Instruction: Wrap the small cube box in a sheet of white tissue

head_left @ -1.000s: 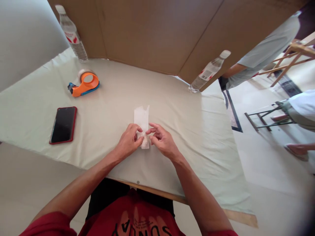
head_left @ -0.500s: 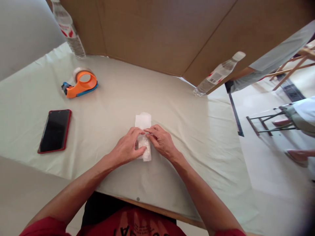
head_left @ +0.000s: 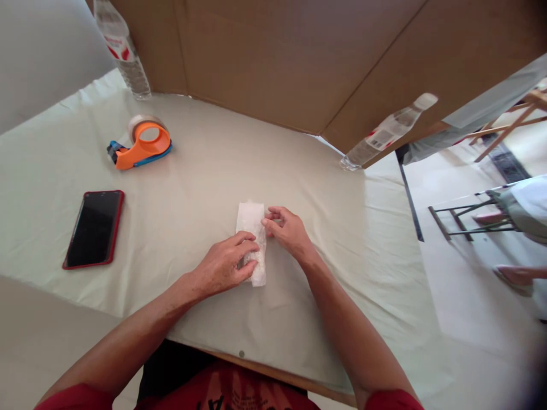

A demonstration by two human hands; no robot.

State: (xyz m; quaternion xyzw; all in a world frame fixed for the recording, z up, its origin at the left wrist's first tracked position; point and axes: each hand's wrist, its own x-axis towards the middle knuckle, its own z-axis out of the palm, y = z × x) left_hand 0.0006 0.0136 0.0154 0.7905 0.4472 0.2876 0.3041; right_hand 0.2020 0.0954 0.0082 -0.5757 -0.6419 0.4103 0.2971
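Note:
A narrow white packet (head_left: 252, 215), translucent and bumpy like bubble wrap in its lower half, lies lengthwise on the cloth in front of me. What is inside cannot be made out. My left hand (head_left: 228, 261) comes from the left and grips the lower half, fingers curved over its top and thumb lower down, hiding part of it. At the upper right edge is my right hand (head_left: 288, 229), its fingers loosely bent and apart, thumb tip touching or very near the edge.
An orange and blue tape dispenser (head_left: 147, 145) and a red-cased phone (head_left: 94, 229) lie to the left. Plastic bottles stand at the back left (head_left: 128, 62) and back right (head_left: 384, 136), against a cardboard wall (head_left: 256, 62). Another person's legs and a folding stool (head_left: 468, 219) appear at right.
My hands, close together over the packet's middle before, have moved apart. The right went up and right to the edge; the left drew back slightly. More of the packet's upper part shows.

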